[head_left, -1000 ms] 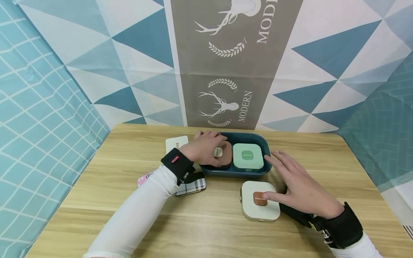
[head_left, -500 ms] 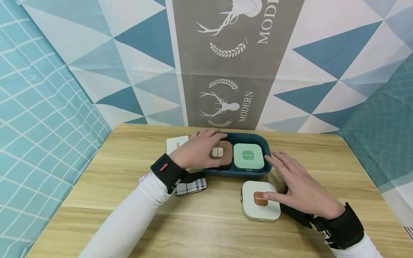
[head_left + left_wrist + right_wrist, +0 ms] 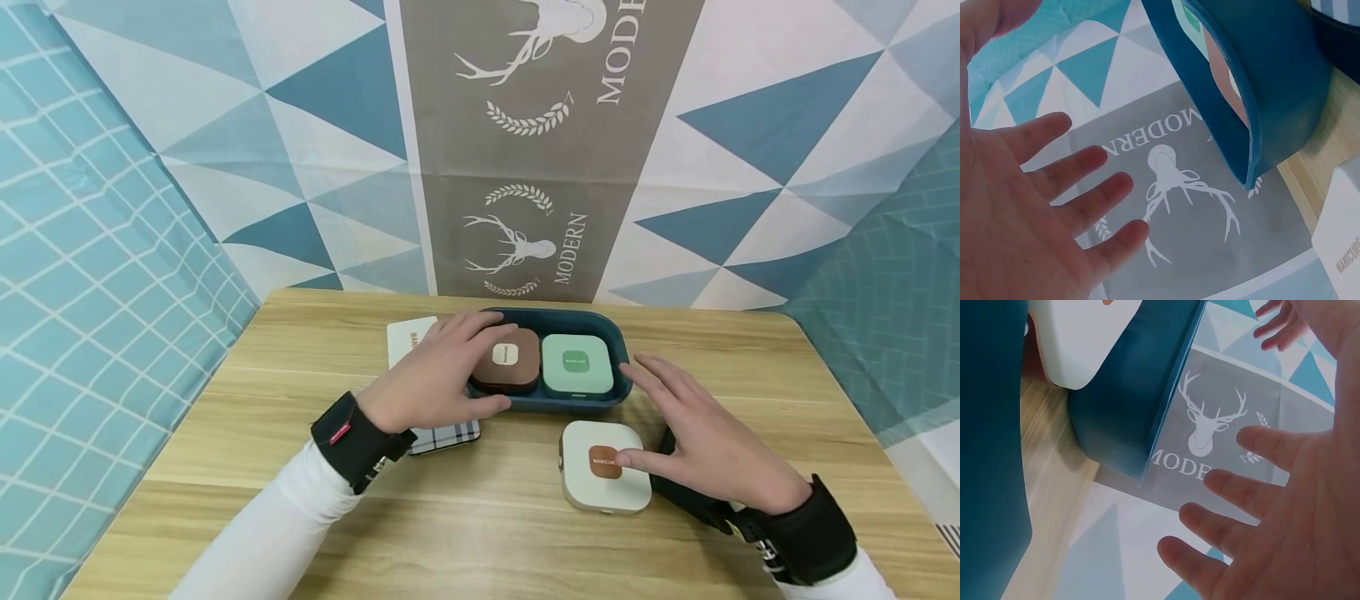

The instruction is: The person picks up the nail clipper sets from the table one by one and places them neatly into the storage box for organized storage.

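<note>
A person's left hand is spread over the left end of a blue tray, fingers extended and gripping nothing, fingertips overlapping the tray's brown case from above. The left wrist view shows a gap between those fingers and the tray. The right hand is also open, fingers near the tray's right end, thumb over a cream case; whether it touches is unclear.

The brown case sits in the tray's left half; the word on its beige square is too small to read. Beside it, on the right, a green case reads "MANICURE". The cream case lies on the near side of the tray, its orange square showing "MANICURE", the end by the thumb.

Left of the tray is a white pack, lettered "MANICURE" in the left wrist view; nearer, a plaid case lies partly hidden. Beyond the wooden table, a patterned backdrop carries deer heads, leaf sprigs and "MODERN".
</note>
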The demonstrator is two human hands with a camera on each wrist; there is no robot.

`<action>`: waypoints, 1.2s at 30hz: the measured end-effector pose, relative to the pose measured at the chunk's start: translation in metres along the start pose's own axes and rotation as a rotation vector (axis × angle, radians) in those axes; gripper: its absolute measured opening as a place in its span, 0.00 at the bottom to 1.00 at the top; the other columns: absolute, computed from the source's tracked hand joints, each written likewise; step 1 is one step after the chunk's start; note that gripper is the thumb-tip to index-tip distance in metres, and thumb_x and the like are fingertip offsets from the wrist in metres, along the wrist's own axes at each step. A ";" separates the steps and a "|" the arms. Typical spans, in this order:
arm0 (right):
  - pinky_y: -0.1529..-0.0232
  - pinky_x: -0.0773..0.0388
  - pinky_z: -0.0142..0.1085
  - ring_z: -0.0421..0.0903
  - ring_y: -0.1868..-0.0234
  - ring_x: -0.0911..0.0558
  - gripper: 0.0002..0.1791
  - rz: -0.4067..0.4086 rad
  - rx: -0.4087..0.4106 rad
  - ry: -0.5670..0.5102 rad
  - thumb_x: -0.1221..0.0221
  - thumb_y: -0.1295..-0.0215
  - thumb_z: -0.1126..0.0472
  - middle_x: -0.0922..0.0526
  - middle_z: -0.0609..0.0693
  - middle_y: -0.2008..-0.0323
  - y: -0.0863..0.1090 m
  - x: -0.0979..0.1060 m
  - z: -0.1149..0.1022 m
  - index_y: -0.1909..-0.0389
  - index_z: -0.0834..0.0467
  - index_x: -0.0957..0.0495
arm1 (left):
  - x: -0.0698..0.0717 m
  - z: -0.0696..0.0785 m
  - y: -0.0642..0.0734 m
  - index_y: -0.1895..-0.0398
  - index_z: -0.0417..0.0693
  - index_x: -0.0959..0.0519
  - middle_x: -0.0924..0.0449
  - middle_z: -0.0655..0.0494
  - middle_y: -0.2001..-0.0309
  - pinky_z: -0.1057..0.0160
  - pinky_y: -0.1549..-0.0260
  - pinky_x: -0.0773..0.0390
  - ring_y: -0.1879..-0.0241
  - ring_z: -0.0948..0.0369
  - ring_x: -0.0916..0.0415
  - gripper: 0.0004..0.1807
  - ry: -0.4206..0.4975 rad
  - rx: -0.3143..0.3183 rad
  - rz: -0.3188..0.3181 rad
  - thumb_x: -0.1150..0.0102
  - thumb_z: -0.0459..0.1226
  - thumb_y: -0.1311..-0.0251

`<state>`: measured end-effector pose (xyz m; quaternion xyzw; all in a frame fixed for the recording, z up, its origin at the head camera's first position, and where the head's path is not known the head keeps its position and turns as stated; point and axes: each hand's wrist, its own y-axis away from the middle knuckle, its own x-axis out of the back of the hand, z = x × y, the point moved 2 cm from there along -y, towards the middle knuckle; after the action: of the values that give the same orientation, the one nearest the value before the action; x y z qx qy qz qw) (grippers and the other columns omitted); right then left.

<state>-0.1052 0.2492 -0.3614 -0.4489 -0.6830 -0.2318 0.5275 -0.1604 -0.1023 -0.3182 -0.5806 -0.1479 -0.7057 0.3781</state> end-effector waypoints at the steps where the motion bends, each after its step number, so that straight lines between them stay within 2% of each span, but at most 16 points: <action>1: 0.32 0.33 0.66 0.63 0.21 0.41 0.58 -0.004 0.000 0.000 0.32 0.39 0.27 0.46 0.58 0.18 0.000 0.000 0.000 0.14 0.46 0.46 | 0.000 0.001 0.003 0.18 0.52 0.35 0.38 0.48 0.21 0.42 0.26 0.40 0.22 0.51 0.43 0.46 0.000 0.001 0.001 0.29 0.57 0.36; 6: 0.33 0.32 0.66 0.63 0.21 0.40 0.58 -0.016 -0.003 -0.001 0.33 0.38 0.27 0.46 0.58 0.18 0.000 0.000 -0.001 0.14 0.46 0.46 | 0.002 0.006 0.015 0.18 0.57 0.36 0.38 0.49 0.21 0.41 0.28 0.37 0.22 0.52 0.42 0.46 -0.006 -0.016 0.025 0.29 0.57 0.36; 12: 0.34 0.30 0.67 0.64 0.22 0.40 0.58 -0.021 -0.003 -0.005 0.33 0.38 0.27 0.45 0.59 0.18 0.001 0.000 -0.002 0.14 0.47 0.46 | 0.000 0.008 0.029 0.20 0.51 0.34 0.37 0.51 0.22 0.39 0.28 0.37 0.24 0.52 0.40 0.45 0.004 -0.036 0.067 0.29 0.56 0.36; 18: 0.34 0.30 0.67 0.64 0.22 0.39 0.58 -0.014 0.007 -0.007 0.32 0.39 0.28 0.43 0.60 0.19 0.002 0.000 -0.003 0.15 0.49 0.45 | -0.003 0.005 0.041 0.19 0.53 0.34 0.37 0.52 0.22 0.35 0.25 0.44 0.22 0.50 0.42 0.46 -0.025 -0.011 0.067 0.32 0.61 0.35; 22: 0.34 0.29 0.66 0.63 0.22 0.39 0.58 -0.009 0.015 -0.006 0.31 0.39 0.28 0.43 0.59 0.19 0.002 0.000 -0.003 0.15 0.48 0.45 | -0.004 0.005 0.047 0.18 0.55 0.35 0.38 0.52 0.21 0.37 0.23 0.46 0.22 0.50 0.41 0.46 -0.027 0.007 0.068 0.35 0.62 0.34; 36: 0.34 0.29 0.63 0.61 0.22 0.39 0.58 -0.006 0.026 0.005 0.31 0.39 0.28 0.42 0.57 0.19 0.003 -0.002 -0.005 0.15 0.46 0.46 | -0.013 0.001 0.067 0.19 0.52 0.35 0.40 0.51 0.20 0.39 0.25 0.41 0.22 0.50 0.43 0.49 -0.031 0.035 0.084 0.31 0.63 0.37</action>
<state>-0.0995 0.2460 -0.3616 -0.4393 -0.6859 -0.2255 0.5345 -0.1121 -0.1421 -0.3453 -0.5904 -0.1417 -0.6776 0.4151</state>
